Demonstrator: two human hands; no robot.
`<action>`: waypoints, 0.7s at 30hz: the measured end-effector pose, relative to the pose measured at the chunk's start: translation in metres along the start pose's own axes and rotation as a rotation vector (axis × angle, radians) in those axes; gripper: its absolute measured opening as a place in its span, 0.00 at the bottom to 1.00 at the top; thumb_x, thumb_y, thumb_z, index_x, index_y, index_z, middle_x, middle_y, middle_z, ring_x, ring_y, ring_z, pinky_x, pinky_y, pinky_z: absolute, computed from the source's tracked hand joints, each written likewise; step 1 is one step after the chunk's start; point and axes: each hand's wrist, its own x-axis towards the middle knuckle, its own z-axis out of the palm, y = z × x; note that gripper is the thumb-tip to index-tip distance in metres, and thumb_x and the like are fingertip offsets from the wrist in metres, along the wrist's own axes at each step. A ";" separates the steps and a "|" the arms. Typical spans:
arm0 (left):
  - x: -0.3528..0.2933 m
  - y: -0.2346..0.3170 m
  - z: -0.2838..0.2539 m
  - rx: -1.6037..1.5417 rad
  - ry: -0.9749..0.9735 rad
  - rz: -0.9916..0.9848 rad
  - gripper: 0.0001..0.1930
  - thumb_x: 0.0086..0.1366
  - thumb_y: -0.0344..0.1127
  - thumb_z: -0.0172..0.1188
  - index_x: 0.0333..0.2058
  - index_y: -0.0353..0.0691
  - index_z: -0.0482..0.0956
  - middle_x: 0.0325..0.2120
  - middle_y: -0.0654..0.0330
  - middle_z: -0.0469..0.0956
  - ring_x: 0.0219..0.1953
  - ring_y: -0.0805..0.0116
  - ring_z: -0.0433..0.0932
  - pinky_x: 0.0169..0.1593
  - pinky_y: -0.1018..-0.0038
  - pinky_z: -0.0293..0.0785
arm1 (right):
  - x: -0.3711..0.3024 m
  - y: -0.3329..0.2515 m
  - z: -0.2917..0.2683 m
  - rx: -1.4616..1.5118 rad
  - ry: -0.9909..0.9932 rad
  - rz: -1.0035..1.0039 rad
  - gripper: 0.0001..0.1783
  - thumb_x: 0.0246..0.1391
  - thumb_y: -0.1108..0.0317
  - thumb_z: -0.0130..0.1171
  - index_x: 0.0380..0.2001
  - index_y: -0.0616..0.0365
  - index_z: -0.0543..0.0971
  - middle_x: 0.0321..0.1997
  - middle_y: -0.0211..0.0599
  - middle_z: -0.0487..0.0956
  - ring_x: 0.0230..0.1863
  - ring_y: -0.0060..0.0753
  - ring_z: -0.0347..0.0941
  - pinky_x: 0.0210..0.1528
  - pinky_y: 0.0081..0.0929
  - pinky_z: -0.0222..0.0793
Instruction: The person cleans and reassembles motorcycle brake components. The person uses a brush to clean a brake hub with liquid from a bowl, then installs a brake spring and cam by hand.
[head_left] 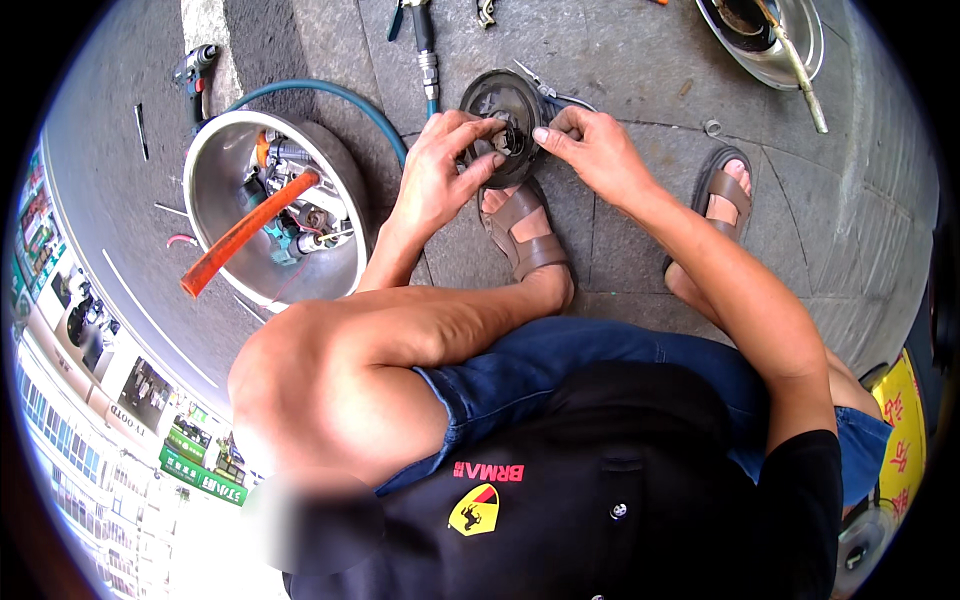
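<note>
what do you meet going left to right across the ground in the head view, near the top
cordless drill → metal bowl with an orange hose → left hand → dark round disc → right hand → small washer → metal pan

Outdoor repair spot on a street pavement (640,60) of grey stone slabs, beside an asphalt road (120,180) with white lines. Scattered about: a cordless drill (195,72), a teal hose (330,98), a steel basin (215,190) full of parts, a round metal pan (790,50).
</note>
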 end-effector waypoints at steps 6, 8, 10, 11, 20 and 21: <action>0.003 -0.004 -0.009 0.064 -0.072 0.066 0.21 0.52 0.28 0.66 0.48 0.40 0.80 0.39 0.56 0.77 0.43 0.57 0.74 0.49 0.67 0.70 | 0.000 0.004 0.006 0.008 0.054 -0.047 0.23 0.55 0.51 0.63 0.31 0.65 0.79 0.24 0.35 0.77 0.28 0.23 0.69 0.33 0.30 0.67; 0.003 -0.007 -0.009 0.075 -0.083 0.075 0.21 0.52 0.28 0.66 0.48 0.40 0.80 0.39 0.56 0.77 0.43 0.57 0.74 0.49 0.66 0.70 | -0.001 0.002 0.006 -0.004 0.060 -0.049 0.23 0.55 0.51 0.63 0.31 0.65 0.79 0.24 0.36 0.77 0.28 0.24 0.69 0.33 0.30 0.68; 0.002 -0.010 -0.009 0.056 -0.085 0.084 0.21 0.53 0.28 0.67 0.48 0.40 0.80 0.39 0.56 0.77 0.43 0.58 0.74 0.49 0.66 0.71 | -0.003 -0.001 0.006 -0.008 0.055 -0.037 0.22 0.55 0.52 0.63 0.32 0.66 0.79 0.25 0.37 0.78 0.29 0.24 0.70 0.34 0.30 0.68; 0.002 -0.010 -0.008 0.054 -0.088 0.087 0.21 0.53 0.28 0.67 0.48 0.40 0.80 0.39 0.56 0.77 0.43 0.58 0.74 0.49 0.66 0.71 | -0.003 -0.002 0.006 -0.008 0.058 -0.034 0.22 0.55 0.52 0.63 0.32 0.66 0.79 0.25 0.37 0.78 0.29 0.24 0.70 0.34 0.30 0.68; -0.002 -0.005 0.000 -0.088 -0.017 0.001 0.22 0.51 0.29 0.67 0.47 0.42 0.80 0.38 0.56 0.76 0.44 0.57 0.74 0.49 0.65 0.71 | -0.003 -0.002 0.009 -0.004 0.081 -0.045 0.22 0.55 0.52 0.63 0.33 0.66 0.79 0.26 0.39 0.79 0.30 0.26 0.72 0.35 0.31 0.69; 0.002 -0.006 0.002 -0.050 -0.034 0.059 0.21 0.51 0.28 0.67 0.47 0.41 0.80 0.40 0.55 0.76 0.45 0.57 0.74 0.50 0.65 0.72 | -0.004 -0.001 0.006 -0.003 0.077 -0.017 0.23 0.54 0.52 0.63 0.34 0.66 0.80 0.30 0.47 0.80 0.34 0.36 0.76 0.39 0.35 0.71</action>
